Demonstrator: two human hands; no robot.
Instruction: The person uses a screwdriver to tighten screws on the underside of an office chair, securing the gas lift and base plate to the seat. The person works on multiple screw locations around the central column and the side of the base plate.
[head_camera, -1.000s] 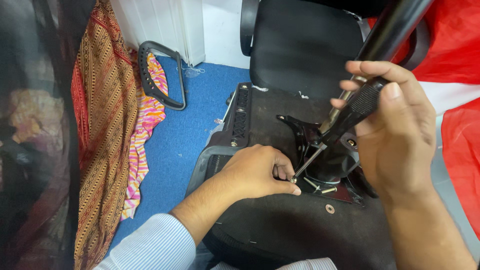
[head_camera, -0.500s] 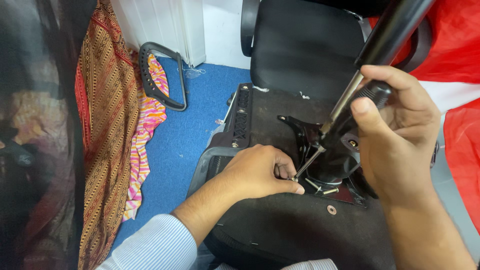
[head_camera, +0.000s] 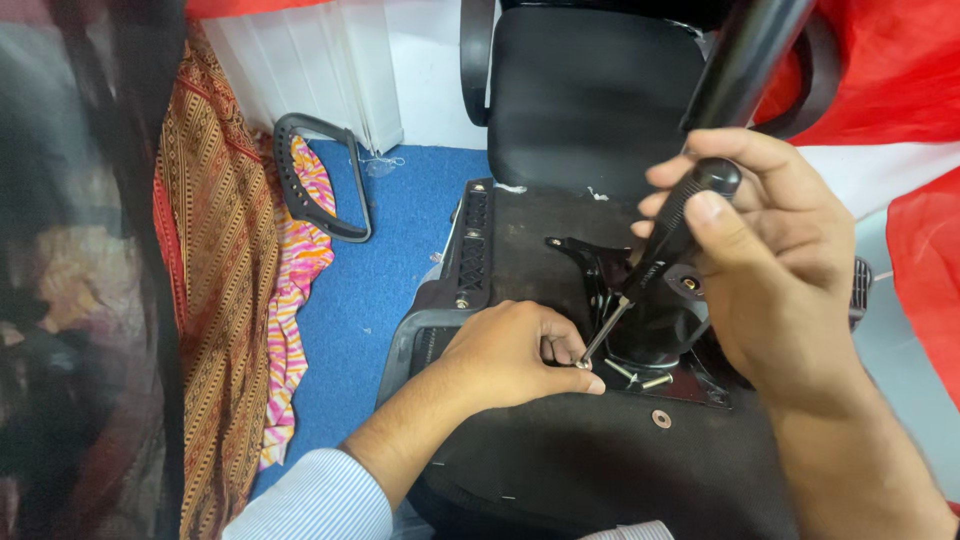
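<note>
A screw (head_camera: 580, 364), small and partly hidden so its head type is hard to tell, sits at the edge of the black metal mechanism plate (head_camera: 690, 375) on the underside of the upturned chair seat (head_camera: 560, 450), pinched upright by the fingertips of the left hand (head_camera: 515, 350). The right hand (head_camera: 770, 270) is wrapped firmly round the black handle of a screwdriver (head_camera: 650, 265) whose tip meets the screw. To drive it well, the shaft should stand in line with the screw, with steady downward pressure and the left fingers steadying it until the thread bites; two loose screws (head_camera: 640, 376) lie just beside it on the plate.
</note>
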